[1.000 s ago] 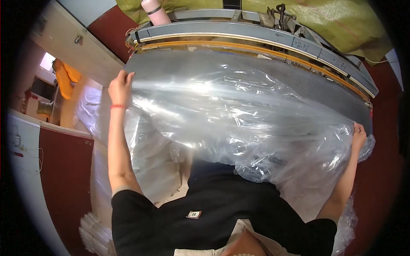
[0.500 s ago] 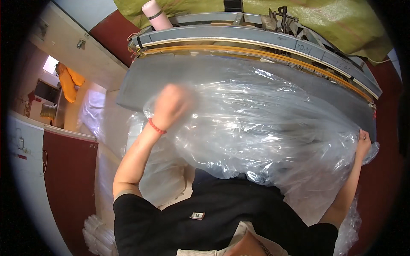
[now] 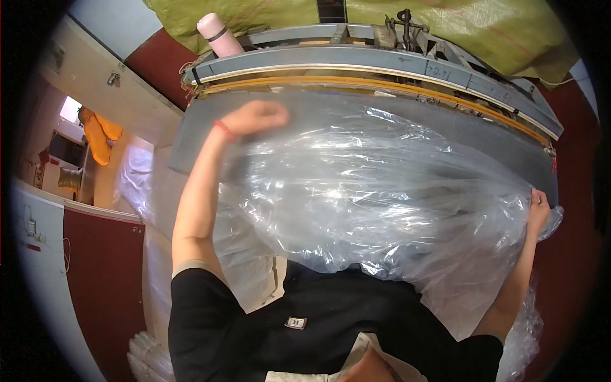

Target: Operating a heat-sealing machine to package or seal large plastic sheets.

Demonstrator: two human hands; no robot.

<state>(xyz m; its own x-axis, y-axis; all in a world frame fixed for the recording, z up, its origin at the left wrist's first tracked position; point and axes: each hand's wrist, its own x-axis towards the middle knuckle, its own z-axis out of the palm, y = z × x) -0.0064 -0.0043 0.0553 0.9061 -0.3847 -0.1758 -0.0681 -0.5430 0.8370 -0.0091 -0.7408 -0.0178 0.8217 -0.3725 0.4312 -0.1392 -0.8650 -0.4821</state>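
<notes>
A large, crumpled sheet of clear plastic film [image 3: 356,197] lies over the dark grey work surface [image 3: 207,124] and hangs down at my front. My right hand [image 3: 539,207] pinches the film at its right edge, by the right end of the surface. Over the left part of the surface is my left hand [image 3: 262,117], with a red bead bracelet at the wrist. Motion smears its fingers, so whether they hold any film does not show.
Behind the surface runs a long grey metal bar [image 3: 382,57] with orange strips and a black clamp [image 3: 405,28]. A pink bottle [image 3: 218,33] stands at its left end. Green woven sacking [image 3: 484,32] is at the back. More clear film [image 3: 149,356] sits low on the left.
My left hand has moved up and slightly right, toward the back of the surface. My right hand keeps its hold on the film's right edge. The view has shifted slightly.
</notes>
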